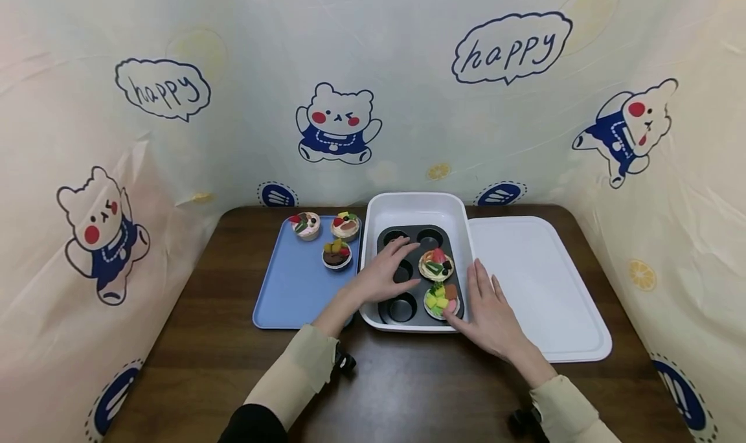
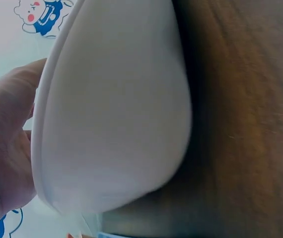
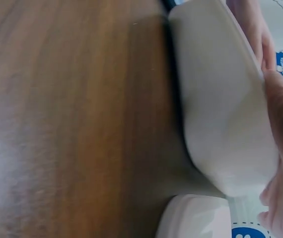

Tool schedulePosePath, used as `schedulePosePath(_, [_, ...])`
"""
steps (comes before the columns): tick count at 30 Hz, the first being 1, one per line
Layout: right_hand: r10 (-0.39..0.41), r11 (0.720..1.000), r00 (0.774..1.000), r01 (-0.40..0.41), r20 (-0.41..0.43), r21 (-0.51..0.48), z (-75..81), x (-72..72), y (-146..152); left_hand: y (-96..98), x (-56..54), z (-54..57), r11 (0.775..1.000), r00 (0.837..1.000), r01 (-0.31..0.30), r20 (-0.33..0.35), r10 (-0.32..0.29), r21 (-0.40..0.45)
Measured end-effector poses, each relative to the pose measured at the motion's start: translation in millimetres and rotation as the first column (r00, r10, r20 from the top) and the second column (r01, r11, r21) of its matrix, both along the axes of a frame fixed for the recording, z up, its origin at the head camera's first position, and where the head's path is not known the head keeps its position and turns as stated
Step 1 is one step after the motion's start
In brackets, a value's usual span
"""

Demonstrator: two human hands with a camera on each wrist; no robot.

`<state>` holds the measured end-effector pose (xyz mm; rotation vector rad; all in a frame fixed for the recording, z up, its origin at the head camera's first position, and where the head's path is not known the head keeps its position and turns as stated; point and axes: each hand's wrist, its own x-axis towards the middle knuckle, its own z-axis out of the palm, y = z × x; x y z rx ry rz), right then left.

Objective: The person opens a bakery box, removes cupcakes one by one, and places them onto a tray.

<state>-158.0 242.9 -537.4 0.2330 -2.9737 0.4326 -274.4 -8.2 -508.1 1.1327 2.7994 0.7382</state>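
A dark muffin tin (image 1: 421, 312) sits inside a deep white box (image 1: 416, 204). Two toy cupcakes stand in its right column: one with a strawberry and green pieces (image 1: 434, 268), and a nearer one with yellow cubes (image 1: 437, 299). My left hand (image 1: 381, 276) hovers over the tin's left column, fingers spread and holding nothing. Beyond the box's right wall is my right hand (image 1: 492, 317), fingers straight, its thumb reaching over the rim to the nearer cupcake; whether it touches cannot be told. In both wrist views the box's outer wall (image 2: 116, 114) hides most of the fingers.
On the left lies a blue tray (image 1: 291, 294) with three toy cupcakes: a pale one (image 1: 305, 228), another pale one (image 1: 346, 228) and a chocolate one (image 1: 336, 255). A flat white tray (image 1: 542, 287) lies to the right of the box. A printed cloth hangs behind the brown table (image 1: 408, 385).
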Motion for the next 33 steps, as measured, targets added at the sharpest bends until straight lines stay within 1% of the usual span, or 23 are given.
schedulePosePath(3, [0.007,1.000,1.000,-0.006,0.026,-0.019,6.2,2.3,4.8,8.0,-3.7,1.9,1.000,0.999,0.006,0.037,-0.004,-0.030])
schedulePosePath(7, [0.002,1.000,0.999,-0.001,0.050,-0.021,6.7,5.7,12.2,15.2,-8.9,1.6,0.999,0.997,0.011,0.073,-0.008,-0.045])
schedulePosePath(11, [0.015,1.000,0.999,-0.015,0.029,0.003,1.0,6.7,18.0,23.6,-13.5,1.3,0.998,0.995,0.040,0.094,-0.036,-0.046])
schedulePosePath(16, [0.021,1.000,0.999,-0.020,-0.028,0.022,-6.6,5.2,19.4,34.9,-17.1,1.5,0.994,0.987,0.107,0.125,-0.103,-0.026])
schedulePosePath(19, [0.024,0.999,0.999,-0.023,-0.028,0.025,-9.3,4.5,19.0,39.0,-17.7,0.1,0.993,0.983,0.118,0.145,-0.112,-0.031])
schedulePosePath(22, [0.034,0.999,0.999,-0.034,-0.006,0.022,-10.2,3.9,18.8,41.1,-17.5,-4.9,0.994,0.980,0.111,0.167,-0.106,-0.019])
schedulePosePath(25, [0.042,0.999,0.999,-0.042,0.025,0.012,-9.6,4.0,18.8,43.0,-17.4,-13.4,0.995,0.980,0.100,0.173,-0.101,0.015])
schedulePosePath(29, [0.043,0.999,0.998,-0.042,0.054,-0.010,-7.9,4.4,19.0,47.5,-18.0,-25.8,0.994,0.984,0.075,0.154,-0.086,0.078])
schedulePosePath(31, [0.042,0.999,0.997,-0.040,0.060,-0.021,-7.4,4.4,19.5,50.1,-18.2,-30.3,0.994,0.986,0.060,0.147,-0.074,0.096])
schedulePosePath(33, [0.040,0.999,0.997,-0.039,0.065,-0.023,-6.5,4.4,20.3,52.6,-18.8,-34.2,0.994,0.988,0.051,0.137,-0.064,0.097])
